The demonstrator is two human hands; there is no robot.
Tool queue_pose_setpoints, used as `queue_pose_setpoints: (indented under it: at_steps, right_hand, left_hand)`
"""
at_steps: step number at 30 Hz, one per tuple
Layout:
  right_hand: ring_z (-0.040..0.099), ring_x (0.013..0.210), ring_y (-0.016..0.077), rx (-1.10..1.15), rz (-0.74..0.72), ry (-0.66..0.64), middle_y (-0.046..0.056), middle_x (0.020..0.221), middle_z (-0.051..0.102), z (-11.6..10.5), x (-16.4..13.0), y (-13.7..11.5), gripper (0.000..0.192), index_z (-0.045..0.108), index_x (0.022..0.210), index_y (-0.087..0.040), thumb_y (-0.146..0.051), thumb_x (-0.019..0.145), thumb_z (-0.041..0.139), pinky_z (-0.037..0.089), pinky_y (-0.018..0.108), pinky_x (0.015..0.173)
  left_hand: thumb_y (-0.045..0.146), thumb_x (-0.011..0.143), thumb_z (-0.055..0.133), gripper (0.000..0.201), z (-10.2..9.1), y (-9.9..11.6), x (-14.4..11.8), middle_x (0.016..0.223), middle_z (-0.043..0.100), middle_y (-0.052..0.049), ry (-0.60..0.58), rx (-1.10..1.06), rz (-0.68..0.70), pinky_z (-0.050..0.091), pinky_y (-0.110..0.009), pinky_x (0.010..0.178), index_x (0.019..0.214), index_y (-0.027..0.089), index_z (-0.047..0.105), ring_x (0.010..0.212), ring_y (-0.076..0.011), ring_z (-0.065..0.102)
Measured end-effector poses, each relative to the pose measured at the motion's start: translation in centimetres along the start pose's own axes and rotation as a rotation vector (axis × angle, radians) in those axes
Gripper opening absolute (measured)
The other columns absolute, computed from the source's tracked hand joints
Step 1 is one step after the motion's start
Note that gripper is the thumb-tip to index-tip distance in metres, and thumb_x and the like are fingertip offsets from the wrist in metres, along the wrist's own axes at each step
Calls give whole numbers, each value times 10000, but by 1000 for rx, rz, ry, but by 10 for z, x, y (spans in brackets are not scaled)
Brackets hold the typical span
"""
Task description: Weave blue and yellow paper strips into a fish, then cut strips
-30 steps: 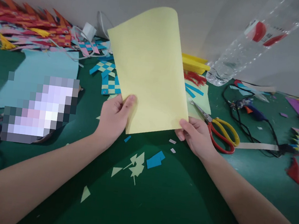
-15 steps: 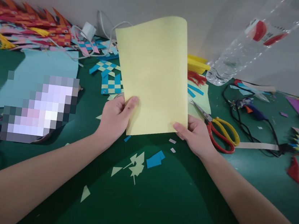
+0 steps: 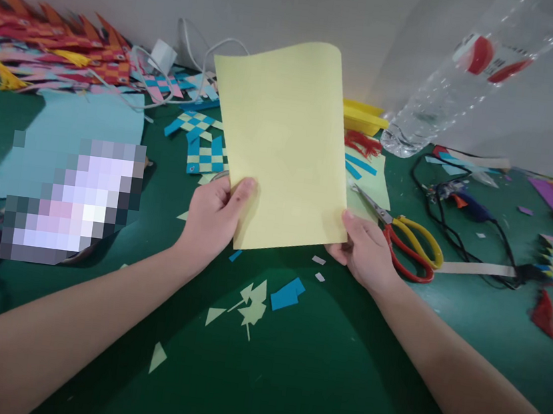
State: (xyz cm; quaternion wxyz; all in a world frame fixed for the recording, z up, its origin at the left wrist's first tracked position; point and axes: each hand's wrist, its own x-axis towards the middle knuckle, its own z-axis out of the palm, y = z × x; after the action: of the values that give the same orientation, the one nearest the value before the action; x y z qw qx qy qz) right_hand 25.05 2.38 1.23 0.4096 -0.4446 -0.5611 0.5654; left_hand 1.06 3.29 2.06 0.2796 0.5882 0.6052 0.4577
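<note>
A pale yellow sheet of paper [image 3: 289, 141] is held up above the table, its top edge curving back at the right. My left hand [image 3: 217, 216] pinches its lower left edge, thumb on the front and fingers behind. At the lower right corner my right hand [image 3: 367, 245] grips the sheet, with its thumb at the edge. Just beyond that hand lie scissors [image 3: 410, 247] with red and yellow handles, partly on pale green paper [image 3: 384, 186]. Blue and pale woven paper pieces [image 3: 205, 157] lie left of the sheet, partly hidden by it.
Pale green scraps [image 3: 254, 308] and a blue scrap [image 3: 287, 294] lie on the green table [image 3: 295, 384]. A plastic bottle [image 3: 451, 94] stands at the back right, near a glue gun [image 3: 472, 207] and its black cord. To the left are a pixelated device [image 3: 75, 202], blue paper [image 3: 90, 117] and orange paper crafts [image 3: 76, 34].
My right thumb has shifted outward to the sheet's right edge, and its fingers show more below the corner. The sheet's top has dipped slightly. My left hand keeps its hold.
</note>
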Motion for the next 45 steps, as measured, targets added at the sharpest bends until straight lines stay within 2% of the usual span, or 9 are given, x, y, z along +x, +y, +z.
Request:
queue_pose_setpoints:
  at_steps: [5,12,15,18,21,29,33,38,45]
  right_hand:
    - [316,405,53,36,22,-17,-69,459,435,-3,0,6,363,602,703,-183,-478,913,584,225,254,445]
    - [334,425,57,4,55,0,-48,517,476,-4,0,10,321,641,718,-188,-483,843,669,235,230,392]
    - [454,475,71,37,68,17,-6,682,635,-3,0,9,269,707,947,-216,-456,826,697,352,218,403]
    - [644,674,138,67,65,9,45,905,727,-2,-1,8,363,701,1100,-233,-447,808,715,546,270,568]
    - [706,811,187,75,59,1,68,968,747,-2,-1,9,367,713,1095,-216,-449,811,711,600,328,711]
    - [738,890,216,27,104,13,74,1010,766,-2,-4,3,354,721,1069,-211,-405,775,758,631,343,758]
    - [739,904,235,-19,117,10,80,1032,765,-2,-4,1,381,720,1078,-214,-398,750,780,639,363,745]
    - [736,817,206,53,129,14,71,913,766,0,-3,3,340,733,1000,-204,-481,804,710,625,332,698]
    - [697,698,197,92,173,82,74,781,725,-6,0,15,450,731,880,-187,-617,833,606,566,307,567]
  left_hand:
    - [429,909,518,378,0,1,-1,570,483,3,-29,1,-24,296,-251,429,607,201,514,503,-117,417]
    - [439,897,520,368,0,1,-1,549,451,10,-66,9,-22,275,-252,418,614,204,524,479,-116,378]
    - [440,895,525,365,0,0,0,547,449,10,-65,4,-17,275,-247,417,615,206,525,481,-117,378]
    - [437,895,525,359,0,1,0,553,465,5,-68,-1,-11,282,-242,417,621,206,525,486,-120,387]
    - [441,895,517,364,0,2,-1,548,461,4,-72,15,2,272,-242,411,617,206,520,482,-121,381]
    - [474,884,519,394,0,-1,-2,533,444,12,-114,29,-1,262,-234,393,600,202,495,450,-108,372]
    - [465,879,522,401,1,-1,-2,517,422,16,-125,18,3,260,-233,392,578,205,472,450,-109,366]
    - [465,883,520,405,1,-1,-2,514,411,20,-114,27,24,256,-235,398,575,206,469,451,-106,355]
    - [467,888,512,410,1,-2,-1,514,395,23,-120,34,32,248,-236,400,575,207,462,455,-106,357]
